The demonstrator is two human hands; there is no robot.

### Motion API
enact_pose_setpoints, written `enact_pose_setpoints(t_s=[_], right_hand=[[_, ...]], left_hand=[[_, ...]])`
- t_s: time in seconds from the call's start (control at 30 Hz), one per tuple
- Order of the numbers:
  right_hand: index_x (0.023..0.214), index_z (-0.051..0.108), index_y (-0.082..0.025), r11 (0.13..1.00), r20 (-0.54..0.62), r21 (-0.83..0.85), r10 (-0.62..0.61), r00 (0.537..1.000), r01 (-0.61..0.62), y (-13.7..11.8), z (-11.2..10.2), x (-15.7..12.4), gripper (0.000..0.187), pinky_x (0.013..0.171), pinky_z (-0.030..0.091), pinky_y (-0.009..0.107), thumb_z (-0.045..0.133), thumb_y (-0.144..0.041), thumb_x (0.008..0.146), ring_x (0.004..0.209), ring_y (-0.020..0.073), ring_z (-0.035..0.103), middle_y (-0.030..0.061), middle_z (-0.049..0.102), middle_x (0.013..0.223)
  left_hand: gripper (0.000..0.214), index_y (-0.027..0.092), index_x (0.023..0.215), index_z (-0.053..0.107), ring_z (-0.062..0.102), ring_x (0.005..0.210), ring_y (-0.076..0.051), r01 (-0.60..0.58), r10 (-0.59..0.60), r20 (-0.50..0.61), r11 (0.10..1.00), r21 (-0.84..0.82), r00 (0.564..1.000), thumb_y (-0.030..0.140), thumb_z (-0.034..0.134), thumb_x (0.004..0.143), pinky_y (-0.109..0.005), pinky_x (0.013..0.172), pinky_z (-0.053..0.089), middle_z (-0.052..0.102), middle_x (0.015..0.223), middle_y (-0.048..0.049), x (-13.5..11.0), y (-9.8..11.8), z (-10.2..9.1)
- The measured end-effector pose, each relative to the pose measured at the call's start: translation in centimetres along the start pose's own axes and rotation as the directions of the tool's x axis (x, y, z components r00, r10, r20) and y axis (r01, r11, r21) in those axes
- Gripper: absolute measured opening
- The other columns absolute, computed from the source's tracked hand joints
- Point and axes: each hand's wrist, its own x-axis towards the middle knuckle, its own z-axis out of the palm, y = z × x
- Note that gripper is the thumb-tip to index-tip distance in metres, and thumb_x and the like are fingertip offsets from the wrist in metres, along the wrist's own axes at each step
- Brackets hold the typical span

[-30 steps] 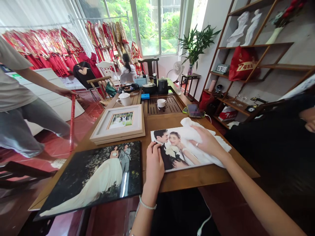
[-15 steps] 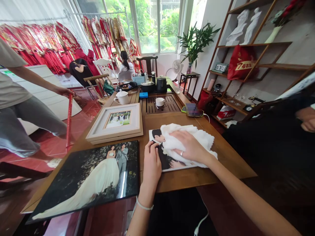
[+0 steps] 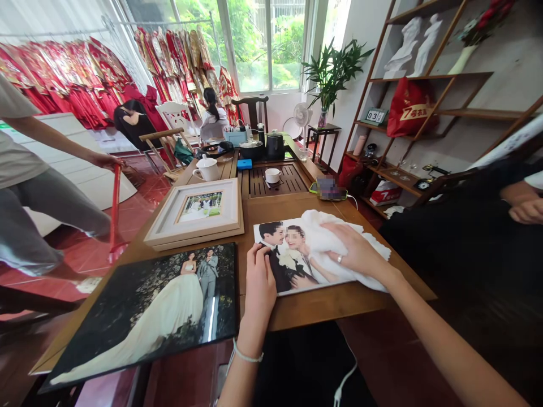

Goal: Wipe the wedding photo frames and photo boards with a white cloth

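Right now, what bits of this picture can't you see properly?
All in the head view:
1. The right part of the photo print is hidden under the white cloth and the right hand. The left hand covers part of its left edge.
2. The screen of the phone is blurred.
3. The desk calendar is too small to read fully.
4. The person at left is cut off by the left edge.
5. The arm of another person's hand is cut off by the right edge.

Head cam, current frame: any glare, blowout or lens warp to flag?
Head view: window partly overexposed, backlighting the room; glare streak on the large dark print; wide-angle warp slants the shelf unit and table; left hand, right hand and white cloth sharp.
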Motion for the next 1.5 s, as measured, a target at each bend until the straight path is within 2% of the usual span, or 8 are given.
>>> enact_pose_setpoints(t_s=[0.13, 0.3, 0.53, 0.7, 0.83, 1.03, 1.27, 1.5], right_hand=[[0.136, 0.053, -0.018, 0.999, 0.008, 0.006, -0.044, 0.999, 0.044, 0.7, 1.1, 4.4, 0.060, 0.108, 0.039, 0.053, 0.061, -0.026, 0.077, 0.129, 0.0326, 0.050, 0.0126, 0.058, 0.139], [0.134, 0.054, -0.016, 0.989, 0.070, 0.021, -0.151, 0.986, 0.150, -2.2, 2.7, 7.4, 0.062, 0.107, 0.038, 0.051, 0.062, -0.023, 0.073, 0.126, 0.0327, 0.052, 0.0137, 0.060, 0.135], [0.140, 0.049, -0.018, 0.953, 0.174, 0.114, -0.297, 0.939, 0.280, -6.9, 2.6, 2.9, 0.070, 0.111, 0.032, 0.054, 0.065, -0.023, 0.072, 0.127, 0.0328, 0.048, 0.0122, 0.057, 0.139], [0.141, 0.046, -0.021, 0.942, 0.233, 0.164, -0.325, 0.917, 0.292, -6.7, 0.8, -0.2, 0.074, 0.114, 0.030, 0.053, 0.065, -0.020, 0.070, 0.131, 0.0310, 0.046, 0.0094, 0.054, 0.143], [0.137, 0.051, -0.020, 0.970, 0.186, 0.145, -0.221, 0.957, 0.196, -4.4, 0.4, 0.7, 0.070, 0.108, 0.038, 0.051, 0.062, -0.018, 0.068, 0.127, 0.0314, 0.051, 0.0108, 0.058, 0.138], [0.134, 0.053, -0.017, 0.989, 0.058, 0.063, -0.140, 0.988, 0.136, -2.2, 2.4, 5.5, 0.063, 0.107, 0.038, 0.053, 0.063, -0.024, 0.072, 0.125, 0.0338, 0.052, 0.0136, 0.060, 0.136], [0.135, 0.053, -0.014, 0.984, 0.090, 0.048, -0.173, 0.981, 0.170, -4.7, 4.6, 9.1, 0.065, 0.106, 0.038, 0.052, 0.065, -0.025, 0.072, 0.125, 0.0348, 0.053, 0.0153, 0.060, 0.136], [0.137, 0.050, -0.016, 0.940, 0.162, 0.140, -0.331, 0.929, 0.311, -8.0, 4.2, 5.4, 0.066, 0.109, 0.033, 0.053, 0.065, -0.025, 0.073, 0.123, 0.0330, 0.052, 0.0129, 0.061, 0.134]], left_hand=[[0.026, 0.017, 0.107, 0.059, 0.059, 0.115, -0.024, -0.016, 0.016, -0.017, 1.000, -0.006, 1.000, 0.018, 0.034, 0.099, -0.045, 0.102, 0.048, 0.056, 0.116, -0.0141, 0.0, -0.1, 0.1], [0.026, 0.018, 0.107, 0.059, 0.058, 0.115, -0.024, -0.023, 0.023, -0.014, 1.000, -0.015, 1.000, 0.018, 0.035, 0.098, -0.044, 0.102, 0.047, 0.056, 0.117, -0.0139, 0.1, -0.4, 0.1], [0.030, 0.015, 0.109, 0.059, 0.058, 0.117, -0.025, -0.016, 0.016, 0.010, 1.000, -0.004, 1.000, 0.018, 0.030, 0.100, -0.047, 0.101, 0.048, 0.055, 0.119, -0.0167, 0.0, -0.4, 0.0], [0.030, 0.015, 0.107, 0.059, 0.059, 0.115, -0.024, -0.023, 0.023, 0.017, 1.000, -0.007, 1.000, 0.018, 0.030, 0.100, -0.045, 0.101, 0.048, 0.055, 0.119, -0.0163, 0.0, -0.4, 0.0], [0.030, 0.016, 0.106, 0.060, 0.057, 0.120, -0.025, -0.021, 0.021, 0.000, 1.000, 0.010, 1.000, 0.017, 0.031, 0.099, -0.045, 0.102, 0.047, 0.055, 0.118, -0.0159, 0.0, -0.4, 0.1], [0.030, 0.017, 0.107, 0.060, 0.057, 0.118, -0.025, -0.016, 0.016, -0.007, 1.000, 0.002, 1.000, 0.016, 0.031, 0.099, -0.045, 0.102, 0.047, 0.056, 0.119, -0.0149, 0.0, -0.5, 0.1], [0.030, 0.017, 0.107, 0.058, 0.057, 0.117, -0.024, -0.028, 0.028, -0.003, 1.000, -0.008, 1.000, 0.015, 0.030, 0.098, -0.045, 0.101, 0.047, 0.056, 0.117, -0.0154, 0.0, -0.9, 0.3], [0.024, 0.019, 0.094, 0.052, 0.060, 0.101, -0.024, 0.057, -0.059, -0.020, 0.994, -0.093, 0.998, 0.025, 0.029, 0.100, -0.042, 0.090, 0.050, 0.060, 0.101, -0.0132, 0.2, -0.4, -0.1]])
